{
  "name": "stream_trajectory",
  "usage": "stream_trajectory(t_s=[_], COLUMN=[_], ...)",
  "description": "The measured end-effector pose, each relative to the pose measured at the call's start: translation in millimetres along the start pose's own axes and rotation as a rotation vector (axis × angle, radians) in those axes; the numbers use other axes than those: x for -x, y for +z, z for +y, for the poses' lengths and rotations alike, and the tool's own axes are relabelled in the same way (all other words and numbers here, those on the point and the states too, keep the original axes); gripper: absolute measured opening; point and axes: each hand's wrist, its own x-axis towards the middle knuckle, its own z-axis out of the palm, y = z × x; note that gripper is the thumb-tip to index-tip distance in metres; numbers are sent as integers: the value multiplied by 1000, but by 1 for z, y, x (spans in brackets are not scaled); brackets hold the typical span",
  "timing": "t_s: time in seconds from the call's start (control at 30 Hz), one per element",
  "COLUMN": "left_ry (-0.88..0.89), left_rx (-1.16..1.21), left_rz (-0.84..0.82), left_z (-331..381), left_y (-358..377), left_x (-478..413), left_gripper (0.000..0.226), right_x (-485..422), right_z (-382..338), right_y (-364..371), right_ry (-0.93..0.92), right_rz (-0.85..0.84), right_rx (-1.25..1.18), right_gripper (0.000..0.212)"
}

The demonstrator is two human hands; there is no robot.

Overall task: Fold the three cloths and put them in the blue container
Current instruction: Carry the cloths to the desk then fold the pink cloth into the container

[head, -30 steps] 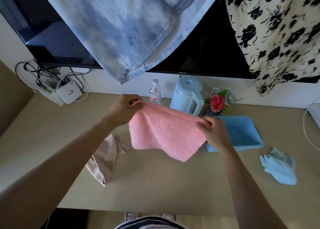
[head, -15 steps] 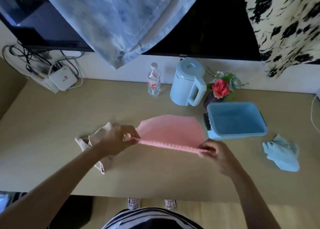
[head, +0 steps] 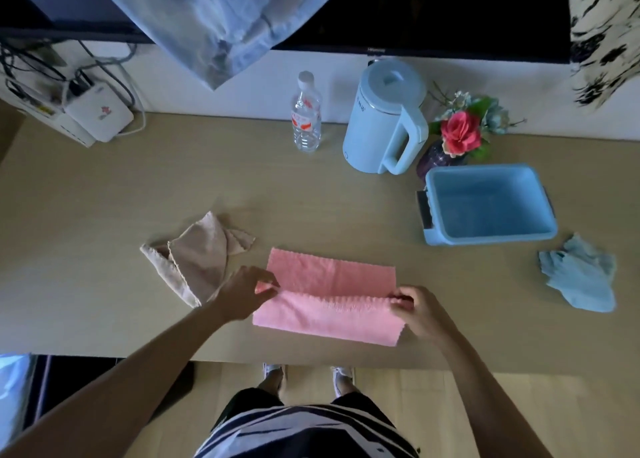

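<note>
Two hands' grip on pink cloth (head: 330, 298) corners.

Pastel cloths showing against a pale tan tabletop

The pink cloth (head: 329, 294) is lying plain and unpatterned on the tan table (head: 104, 215), with a beige cloth (head: 197, 260) to one side and a light blue cloth (head: 578, 274) to the other; the blue container (head: 491, 239) and kettle (head: 381, 125) are showing matching pale blue, a red rose (head: 460, 133) is glowing amid green leaves, the bottle (head: 306, 118) is wearing a red-and-white label, and a cream fabric (head: 602, 34) is displaying black floral print beside a blue-white mottled sheet (head: 221, 14).
</note>
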Motion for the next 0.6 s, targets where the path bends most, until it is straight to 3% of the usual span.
stream_trajectory(t_s=[0.07, 0.2, 0.47, 0.6], left_ry=[-11, -77, -238, -242], left_rx=[42, 71, 79, 69], left_rz=[51, 172, 128, 138], left_z=[2, 7, -13, -18], left_y=[1, 11, 32, 36], left_x=[-13, -40, -69, -71], left_gripper=[9, 10, 35, 43], right_x=[-14, -41, -64, -67], right_z=[1, -1, 6, 7], right_y=[0, 5, 21, 23], right_ry=[38, 107, 283, 325], right_rz=[49, 104, 187, 186], right_rx=[-28, -48, 4, -19], right_gripper=[2, 11, 5, 19])
